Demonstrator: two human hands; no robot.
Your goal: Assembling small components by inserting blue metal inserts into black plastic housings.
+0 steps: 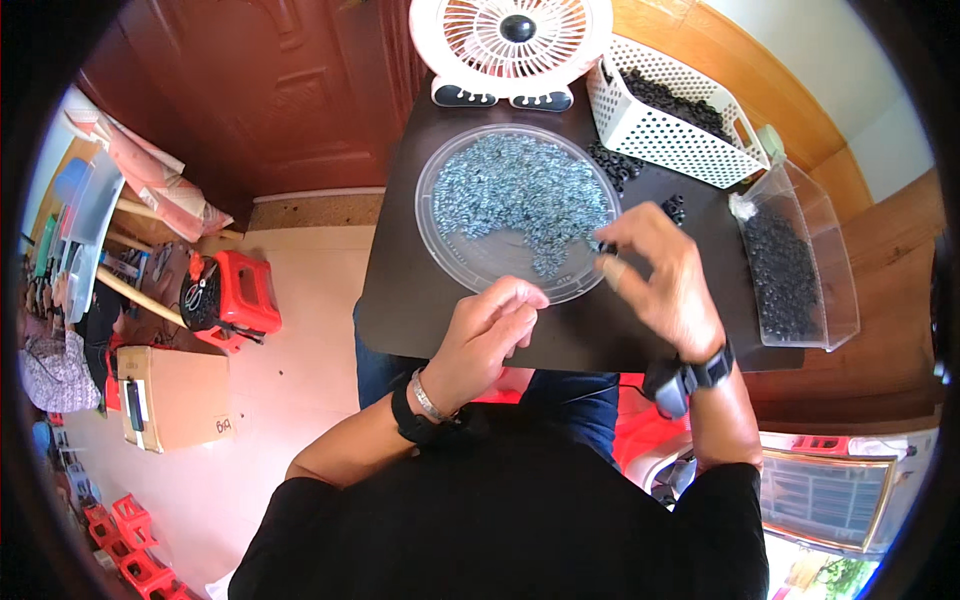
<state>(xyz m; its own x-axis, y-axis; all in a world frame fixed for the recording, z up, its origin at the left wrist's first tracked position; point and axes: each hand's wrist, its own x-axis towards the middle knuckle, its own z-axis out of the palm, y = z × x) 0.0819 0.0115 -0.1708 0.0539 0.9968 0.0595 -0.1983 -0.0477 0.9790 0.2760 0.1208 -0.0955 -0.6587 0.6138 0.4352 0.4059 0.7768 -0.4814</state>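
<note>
A clear round tray [455, 262] lies on the dark table [400, 300], heaped with many small silvery metal pieces [520, 190]. My left hand [490, 335] rests at the tray's near rim with its fingers curled; what is inside them is hidden. My right hand [660, 275] hovers at the tray's right rim, its thumb and forefinger pinched on a small black ring [607, 247]. Loose black rings [615, 165] lie on the table just past the tray.
A white slatted basket [660, 135] of black rings stands at the back right. A clear tub [800, 265] with more black rings sits at the right edge. A white desk fan [510, 45] stands behind the tray. Red stools and a cardboard box are on the floor at left.
</note>
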